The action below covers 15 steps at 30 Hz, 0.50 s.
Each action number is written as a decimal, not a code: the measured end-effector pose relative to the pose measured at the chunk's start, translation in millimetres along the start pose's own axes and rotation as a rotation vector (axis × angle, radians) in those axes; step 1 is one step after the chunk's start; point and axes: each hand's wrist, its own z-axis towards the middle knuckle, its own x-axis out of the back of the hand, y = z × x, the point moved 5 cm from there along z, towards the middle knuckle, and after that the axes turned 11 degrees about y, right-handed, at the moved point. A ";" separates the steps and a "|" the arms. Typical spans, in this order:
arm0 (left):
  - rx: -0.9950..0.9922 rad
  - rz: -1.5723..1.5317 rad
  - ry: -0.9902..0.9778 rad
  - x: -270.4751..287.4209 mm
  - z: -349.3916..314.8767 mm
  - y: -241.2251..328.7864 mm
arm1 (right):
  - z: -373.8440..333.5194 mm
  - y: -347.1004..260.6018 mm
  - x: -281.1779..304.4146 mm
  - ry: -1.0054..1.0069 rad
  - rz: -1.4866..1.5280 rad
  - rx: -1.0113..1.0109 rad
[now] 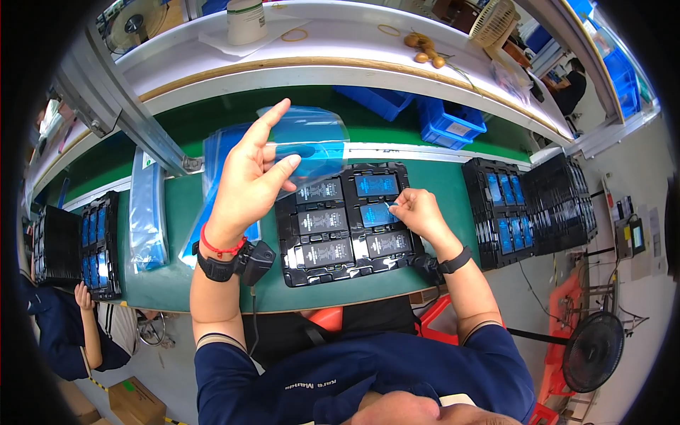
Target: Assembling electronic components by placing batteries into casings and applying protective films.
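Note:
A black plastic tray (348,273) of flat battery packs lies in front of me on the green table. Two packs in its right column, the far one (377,185) and the middle one (375,215), look covered in blue film; the others show dark grey faces with print. My right hand (419,212) pinches at the right edge of the middle blue-covered pack, where a small pale edge shows. Raised left of the tray, my left hand (249,177) holds a clear blue film sheet (322,138) by thumb and fingers, its index finger stretched out. The film hides some fingers.
More stacked black trays stand at the right (506,212) and far left (99,244). Clear-blue plastic sheets (147,219) lie left of me. Blue bins (450,124) sit under the white shelf (340,42). A co-worker's hand (83,296) is near the left trays.

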 end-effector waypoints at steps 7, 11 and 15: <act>0.066 0.078 -0.121 -8.4 -2.7 -21.0 | -22.5 -53.0 23.4 0.298 -0.186 0.308; 0.127 0.104 -0.243 -27.9 -12.8 -24.5 | -42.1 -101.9 43.3 0.448 0.179 0.604; 0.116 0.152 -0.319 -38.1 -20.0 -28.0 | -43.5 -115.8 40.9 0.466 0.247 0.698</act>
